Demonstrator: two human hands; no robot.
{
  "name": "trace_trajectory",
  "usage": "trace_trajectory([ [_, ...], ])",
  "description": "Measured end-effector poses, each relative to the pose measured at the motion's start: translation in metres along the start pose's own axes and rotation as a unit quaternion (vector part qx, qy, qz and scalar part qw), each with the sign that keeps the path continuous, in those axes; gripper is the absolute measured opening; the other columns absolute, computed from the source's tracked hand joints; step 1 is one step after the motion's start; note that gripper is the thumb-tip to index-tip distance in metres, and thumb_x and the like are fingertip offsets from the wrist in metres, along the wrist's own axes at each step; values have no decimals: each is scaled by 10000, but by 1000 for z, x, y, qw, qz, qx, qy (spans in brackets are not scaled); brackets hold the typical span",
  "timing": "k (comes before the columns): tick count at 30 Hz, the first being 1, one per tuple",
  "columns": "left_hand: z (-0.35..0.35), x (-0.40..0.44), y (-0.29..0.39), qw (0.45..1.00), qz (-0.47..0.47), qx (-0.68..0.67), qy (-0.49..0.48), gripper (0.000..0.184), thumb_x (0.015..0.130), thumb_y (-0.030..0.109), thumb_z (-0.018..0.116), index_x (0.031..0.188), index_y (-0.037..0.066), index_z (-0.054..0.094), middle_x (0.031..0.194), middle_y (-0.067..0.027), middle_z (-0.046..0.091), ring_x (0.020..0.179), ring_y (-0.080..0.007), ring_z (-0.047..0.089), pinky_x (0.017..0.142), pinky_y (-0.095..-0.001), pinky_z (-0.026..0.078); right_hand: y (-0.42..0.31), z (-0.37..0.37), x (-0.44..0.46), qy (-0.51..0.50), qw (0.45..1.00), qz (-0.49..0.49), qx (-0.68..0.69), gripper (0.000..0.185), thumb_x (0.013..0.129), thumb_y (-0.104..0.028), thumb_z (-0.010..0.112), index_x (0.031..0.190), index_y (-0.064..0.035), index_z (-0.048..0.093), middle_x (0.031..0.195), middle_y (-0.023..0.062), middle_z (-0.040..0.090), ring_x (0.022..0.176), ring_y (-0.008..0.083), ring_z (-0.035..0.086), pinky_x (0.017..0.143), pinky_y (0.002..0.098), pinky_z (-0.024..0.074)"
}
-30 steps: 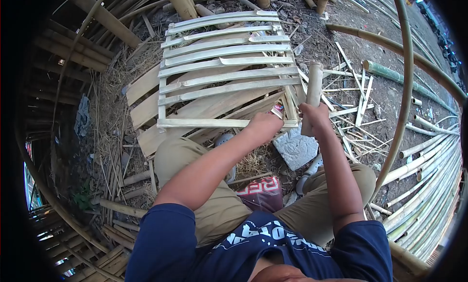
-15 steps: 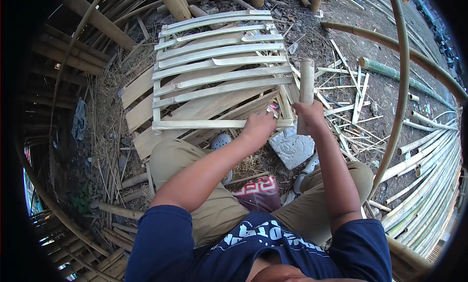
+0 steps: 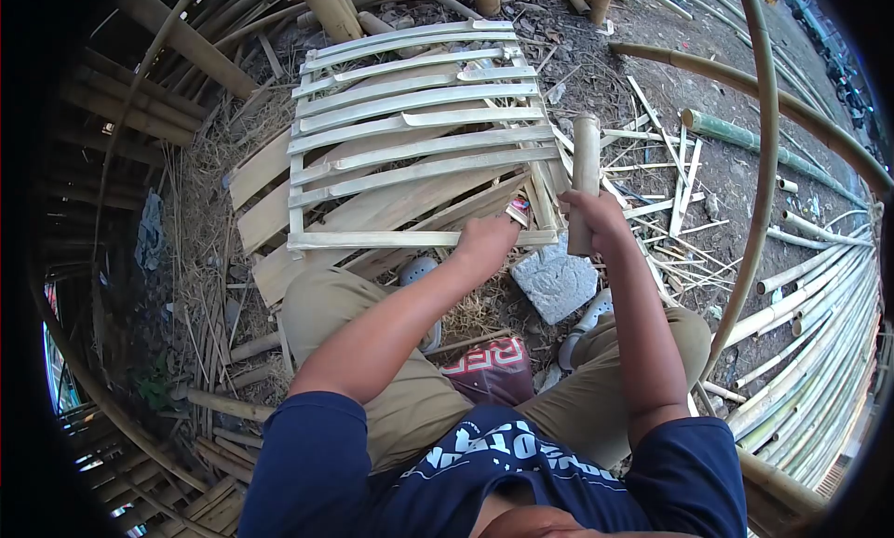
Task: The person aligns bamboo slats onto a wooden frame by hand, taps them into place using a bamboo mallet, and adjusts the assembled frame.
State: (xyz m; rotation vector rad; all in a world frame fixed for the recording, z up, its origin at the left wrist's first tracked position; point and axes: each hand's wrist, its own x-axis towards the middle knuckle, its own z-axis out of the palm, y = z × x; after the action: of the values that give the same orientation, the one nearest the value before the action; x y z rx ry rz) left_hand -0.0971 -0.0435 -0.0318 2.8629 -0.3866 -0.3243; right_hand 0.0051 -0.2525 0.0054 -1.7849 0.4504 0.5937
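The head view shows the slatted bamboo frame [image 3: 419, 101] lying in front of the person, over wide boards [image 3: 263, 179]. At its near right corner, the left hand [image 3: 486, 244] has its fingers curled by the nearest slat [image 3: 372, 239]; what they pinch is hidden. Beside the frame's right edge, the right hand [image 3: 601, 223] wraps closed around a thick bamboo piece [image 3: 586, 152], held roughly upright. A glancing swing could catch the left fingers, so close to that corner, and a hard knock could split a thin slat or skid the frame on the uneven boards. Near the frame, room is bounded by the stone block [image 3: 556, 282] just below its corner, the left knee [image 3: 317, 301], loose strips [image 3: 684, 189] rightward and, farther out, a curved pole [image 3: 769, 119].
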Motion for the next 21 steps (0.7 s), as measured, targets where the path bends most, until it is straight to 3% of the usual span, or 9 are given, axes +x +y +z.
trace_trajectory([
  [5,-35,4,9,993,-29,-3,-116,331,739,36,753,1068,61,729,1072,-169,734,1056,-380,731,878,-501,598,-4,-7,6,-31,999,33,-19,508,854,-264,854,1167,70,633,925,135,689,785,236,691,673,390,558],
  [9,-52,3,9,995,-24,-25,-97,401,731,68,752,1132,73,748,1094,-171,749,1067,-374,734,901,-497,593,-3,-12,15,-59,995,56,54,586,913,-344,816,1257,63,574,975,147,675,801,260,714,656,402,601],
  [18,-92,2,-1,989,-21,-133,-63,478,696,153,770,1169,86,755,1150,-153,766,1091,-346,730,945,-455,583,-16,-18,8,-59,989,54,122,466,960,-381,751,1201,-11,604,950,107,648,715,239,668,635,404,605],
  [21,-100,3,-8,984,-13,-165,-61,532,680,168,756,1210,118,754,1157,-129,763,1134,-320,721,966,-440,581,-18,-21,8,-73,987,61,128,509,946,-410,755,1210,-18,567,937,108,624,704,233,644,579,444,602],
])
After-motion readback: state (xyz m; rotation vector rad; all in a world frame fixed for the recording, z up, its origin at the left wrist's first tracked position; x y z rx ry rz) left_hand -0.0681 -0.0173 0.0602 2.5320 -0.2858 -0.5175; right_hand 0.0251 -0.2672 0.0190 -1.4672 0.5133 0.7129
